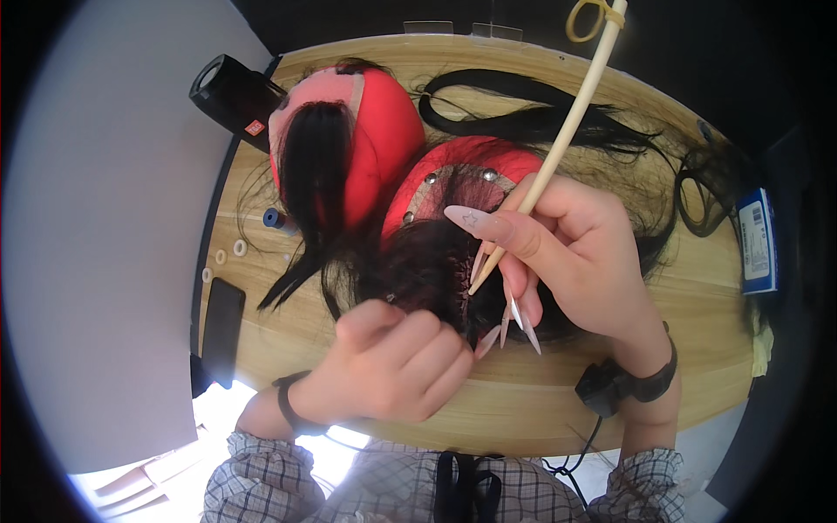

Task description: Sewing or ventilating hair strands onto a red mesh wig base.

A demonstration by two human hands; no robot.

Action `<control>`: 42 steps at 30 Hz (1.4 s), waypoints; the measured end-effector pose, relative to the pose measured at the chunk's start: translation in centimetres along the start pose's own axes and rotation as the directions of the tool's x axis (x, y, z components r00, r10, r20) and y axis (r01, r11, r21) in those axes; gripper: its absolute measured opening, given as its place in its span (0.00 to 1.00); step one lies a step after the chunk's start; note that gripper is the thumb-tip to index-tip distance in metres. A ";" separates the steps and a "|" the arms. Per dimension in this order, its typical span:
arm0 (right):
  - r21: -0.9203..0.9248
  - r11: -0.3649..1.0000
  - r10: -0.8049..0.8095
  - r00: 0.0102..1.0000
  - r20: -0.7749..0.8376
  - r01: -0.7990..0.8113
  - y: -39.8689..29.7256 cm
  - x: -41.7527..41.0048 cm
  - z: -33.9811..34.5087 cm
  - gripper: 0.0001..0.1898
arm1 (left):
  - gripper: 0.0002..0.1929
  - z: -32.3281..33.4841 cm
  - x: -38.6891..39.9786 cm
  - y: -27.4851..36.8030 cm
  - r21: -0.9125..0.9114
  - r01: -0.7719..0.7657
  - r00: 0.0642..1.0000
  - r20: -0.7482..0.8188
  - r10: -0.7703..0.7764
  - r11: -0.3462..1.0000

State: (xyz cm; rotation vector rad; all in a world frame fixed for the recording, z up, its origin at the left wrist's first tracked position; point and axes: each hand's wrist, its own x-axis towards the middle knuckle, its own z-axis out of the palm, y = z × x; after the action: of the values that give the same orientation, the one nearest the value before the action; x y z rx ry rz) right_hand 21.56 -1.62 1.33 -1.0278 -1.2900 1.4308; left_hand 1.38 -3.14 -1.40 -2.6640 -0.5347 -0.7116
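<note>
In my right hand (575, 255) is a slim wooden stick (569, 131), held like a pen, with a rubber band (582, 23) looped near its upper end. The stick's lower tip meets a row of dark knots in the black hair (412, 261) of a hairpiece. This hairpiece lies over a red head form (425, 173), and metal snaps (490, 174) sit along its mesh edge. My left hand (399, 363) is curled at the near side, its fingers closed on the hair; the fingertips are partly hidden.
Behind to the left stands another red head form (392, 118) with a hank of hair. Loose black hair (510, 124) lies at the back. A black speaker (229, 98), phone (223, 330), small rings (240, 248) and blue-white box (758, 242) line the sides; a cabled black device (598, 389) is by my right wrist.
</note>
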 end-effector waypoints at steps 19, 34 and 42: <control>-0.058 0.998 0.003 1.000 -0.024 -0.004 0.0 -0.1 0.2 0.09 | 0.10 2.2 -0.4 0.1 -0.766 -0.183 0.973 -0.229 0.004 0.616; -0.097 0.993 -0.062 0.998 0.007 0.062 0.2 -0.2 0.0 0.08 | 0.10 2.9 -0.4 0.2 -0.746 -0.191 0.971 -0.241 0.009 0.638; -0.121 0.987 -0.100 0.995 0.022 0.102 0.2 -0.3 -0.1 0.07 | 0.10 3.1 -0.3 0.2 -0.754 -0.179 0.969 -0.245 -0.019 0.632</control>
State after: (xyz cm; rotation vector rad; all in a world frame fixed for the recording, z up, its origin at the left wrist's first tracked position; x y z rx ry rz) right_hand 21.69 -1.86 1.13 -1.0181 -1.4351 1.2995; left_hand 2.50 -2.18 -4.17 -3.2583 -0.0025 -1.4846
